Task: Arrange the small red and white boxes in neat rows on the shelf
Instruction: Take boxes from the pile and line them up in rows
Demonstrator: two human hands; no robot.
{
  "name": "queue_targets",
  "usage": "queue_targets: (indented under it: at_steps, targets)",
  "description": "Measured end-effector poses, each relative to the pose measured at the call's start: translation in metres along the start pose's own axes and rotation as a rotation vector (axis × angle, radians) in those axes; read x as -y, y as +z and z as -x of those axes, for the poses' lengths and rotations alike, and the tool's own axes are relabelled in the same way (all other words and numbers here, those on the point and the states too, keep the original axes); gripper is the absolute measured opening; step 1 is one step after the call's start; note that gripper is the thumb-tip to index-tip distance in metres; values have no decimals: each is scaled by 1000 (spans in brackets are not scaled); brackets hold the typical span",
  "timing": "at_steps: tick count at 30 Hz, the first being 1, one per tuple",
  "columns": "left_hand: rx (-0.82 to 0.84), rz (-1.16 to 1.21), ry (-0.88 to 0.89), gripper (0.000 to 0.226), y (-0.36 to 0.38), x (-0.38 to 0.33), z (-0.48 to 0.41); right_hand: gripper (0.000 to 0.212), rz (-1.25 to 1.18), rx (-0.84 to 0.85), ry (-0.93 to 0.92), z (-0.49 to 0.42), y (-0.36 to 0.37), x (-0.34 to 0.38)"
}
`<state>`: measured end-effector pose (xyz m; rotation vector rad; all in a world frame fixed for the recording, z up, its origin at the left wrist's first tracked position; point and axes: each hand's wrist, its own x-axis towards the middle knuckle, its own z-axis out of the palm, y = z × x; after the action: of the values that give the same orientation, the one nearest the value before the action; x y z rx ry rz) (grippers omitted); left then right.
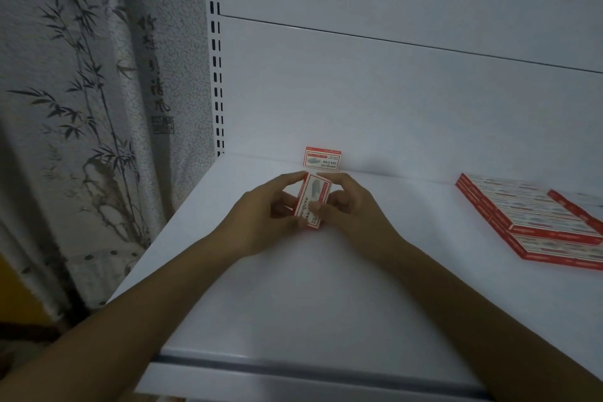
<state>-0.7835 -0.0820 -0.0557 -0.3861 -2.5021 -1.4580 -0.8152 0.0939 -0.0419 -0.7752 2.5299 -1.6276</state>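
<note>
Grip: left hand (261,207) and right hand (350,202) pinch held box (311,202) between them, fingers curled, low over shelf (293,297).
Axis: long edge points toward back panel (391,108).
Neighbour: standing box (323,158) just beyond; both hands equally near.

Shows as two slim forearms (169,274), bare up to the edge of view. Ends in a bare left hand (264,209) and a bare right hand (352,206), fingers slender.
</note>
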Motion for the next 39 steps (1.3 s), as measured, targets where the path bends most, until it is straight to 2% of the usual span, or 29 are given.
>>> queue_targets:
  at_steps: [3,6,11,17,22,25,27,31,35,37,39]
  targets:
    - [-16,95,-12,45,-3,-3,5,33,-41,25,77,4,-3,9]
    - [-41,222,52,17,0,-20,10,31,-293,21,232,14,-18,21]
    - [-76,287,156,23,22,-60,3,19,-622,7,350,46,-42,24]
    - [-68,338,145,23,74,-95,-19,18,-746,-148,364,73,-85,9]
    - [42,247,204,23,130,-118,-40,20,-719,-275,348,97,-137,-10]
    - [122,154,272,37,167,-131,-54,21,-685,-346,333,112,-174,-21]
    - [123,123,314,43,191,-140,-65,26,-599,-356,317,121,-199,-30]
    - [154,160,322,42,233,-153,-85,53,-374,-389,226,139,-246,-49]
    - [151,53,355,46,260,-158,-96,50,-321,-343,203,151,-280,-64]
    - [71,-120,439,50,266,-154,-99,47,-183,-318,196,149,-294,-73]
    - [11,-246,502,53,269,-148,-103,45,116,-302,157,143,-306,-82]
